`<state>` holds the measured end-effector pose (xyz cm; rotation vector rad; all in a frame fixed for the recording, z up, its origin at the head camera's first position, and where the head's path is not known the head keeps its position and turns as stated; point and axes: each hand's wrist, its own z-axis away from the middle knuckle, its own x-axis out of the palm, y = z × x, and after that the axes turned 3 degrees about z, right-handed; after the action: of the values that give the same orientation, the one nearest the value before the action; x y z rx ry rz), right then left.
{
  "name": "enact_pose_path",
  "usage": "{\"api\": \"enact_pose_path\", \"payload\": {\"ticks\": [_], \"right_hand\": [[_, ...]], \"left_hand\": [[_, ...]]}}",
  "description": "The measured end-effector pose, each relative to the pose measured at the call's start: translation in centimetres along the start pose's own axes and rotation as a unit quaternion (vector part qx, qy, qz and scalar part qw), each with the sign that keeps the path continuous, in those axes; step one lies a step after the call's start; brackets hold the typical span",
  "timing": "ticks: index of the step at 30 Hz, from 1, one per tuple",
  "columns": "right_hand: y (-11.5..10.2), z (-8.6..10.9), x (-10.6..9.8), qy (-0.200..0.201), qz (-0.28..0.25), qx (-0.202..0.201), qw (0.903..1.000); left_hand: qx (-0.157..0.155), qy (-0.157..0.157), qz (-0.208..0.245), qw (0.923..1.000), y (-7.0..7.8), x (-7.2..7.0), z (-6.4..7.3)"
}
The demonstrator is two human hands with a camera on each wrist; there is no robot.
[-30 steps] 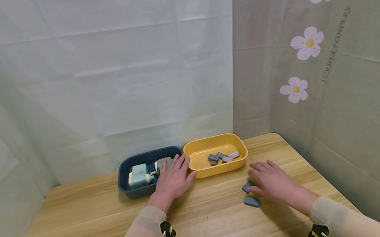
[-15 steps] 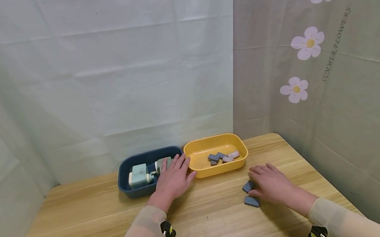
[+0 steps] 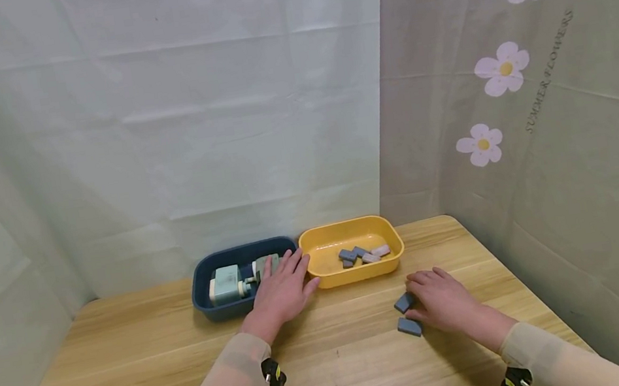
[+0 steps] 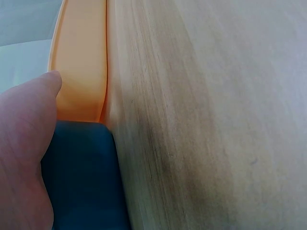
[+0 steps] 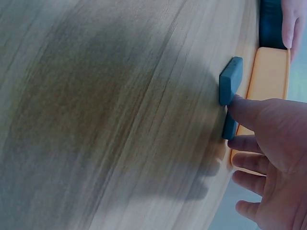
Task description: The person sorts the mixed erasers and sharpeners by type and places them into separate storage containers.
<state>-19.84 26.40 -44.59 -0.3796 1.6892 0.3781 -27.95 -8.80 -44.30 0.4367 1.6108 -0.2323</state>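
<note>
My left hand lies with straight, spread fingers over the right end of a dark blue tray, its fingertips by the left rim of a yellow tray. On the table at right, my right hand has thumb and index finger at opposite sides of a flat blue-grey block, pinching it; the other fingers are loosely bent. A second blue-grey block lies just nearer, close by the thumb. In the right wrist view the thumb overlaps the end of this nearer block.
Several blue-grey and pale lilac blocks lie in the yellow tray. Inside the blue tray are a light teal boxy container with a pale nozzle and a grey-green one partly hidden by the left hand. A pale curtain hangs behind the table.
My right hand has come slightly nearer, and its fingers have curled in to the farther block. My left hand and both trays have stayed in place.
</note>
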Motion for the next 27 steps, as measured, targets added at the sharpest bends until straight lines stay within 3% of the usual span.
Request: {"api": "enact_pose_path", "payload": {"ticks": [27], "right_hand": [[0.05, -0.44, 0.63, -0.008, -0.011, 0.004, 0.9999]], "left_hand": [[-0.003, 0.003, -0.002, 1.0000, 0.13, 0.03, -0.02]]}}
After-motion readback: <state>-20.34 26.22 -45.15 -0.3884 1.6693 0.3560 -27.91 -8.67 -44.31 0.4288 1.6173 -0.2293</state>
